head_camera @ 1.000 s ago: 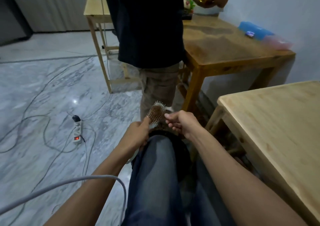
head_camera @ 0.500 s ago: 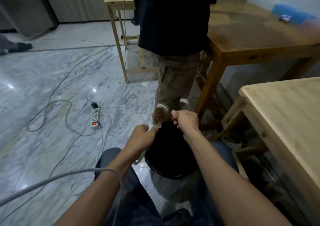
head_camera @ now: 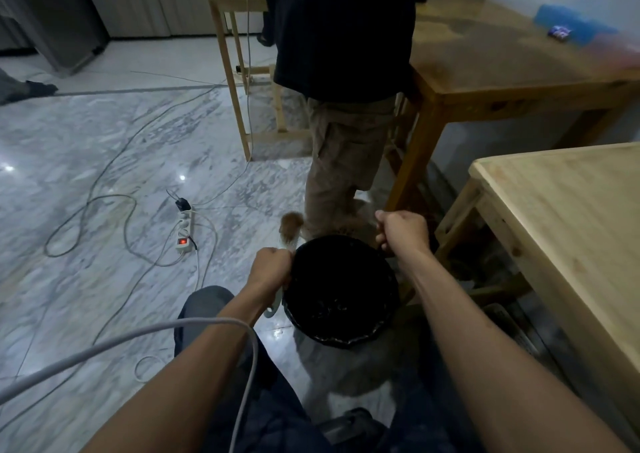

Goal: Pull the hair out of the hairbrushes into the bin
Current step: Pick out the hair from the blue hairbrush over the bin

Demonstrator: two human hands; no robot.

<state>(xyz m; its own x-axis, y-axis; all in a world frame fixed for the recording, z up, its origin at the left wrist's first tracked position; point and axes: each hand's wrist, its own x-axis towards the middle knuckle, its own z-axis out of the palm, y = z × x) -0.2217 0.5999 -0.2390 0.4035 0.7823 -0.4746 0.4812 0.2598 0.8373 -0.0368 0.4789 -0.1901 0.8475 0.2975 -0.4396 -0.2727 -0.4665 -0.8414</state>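
Note:
A hairbrush [head_camera: 290, 228] with a pale handle and a head full of brown hair stands upright at the bin's left rim. My left hand [head_camera: 272, 269] is closed around its handle. The black round bin [head_camera: 381, 328] sits on the floor between my knees, dark inside. My right hand [head_camera: 401, 230] hovers as a closed fist over the bin's far right rim, well apart from the brush. Whether pulled hair is pinched in its fingers is too small to tell.
A standing person [head_camera: 346, 71] in a dark shirt is just behind the bin. A light wooden table [head_camera: 571, 244] is at right, a darker table [head_camera: 502, 61] behind. A power strip [head_camera: 183, 234] and cables lie on the marble floor at left.
My right hand has pulled away from the brush head to the right, over the bin's far rim. The brush has shifted slightly left. My view has tilted down, showing the whole bin.

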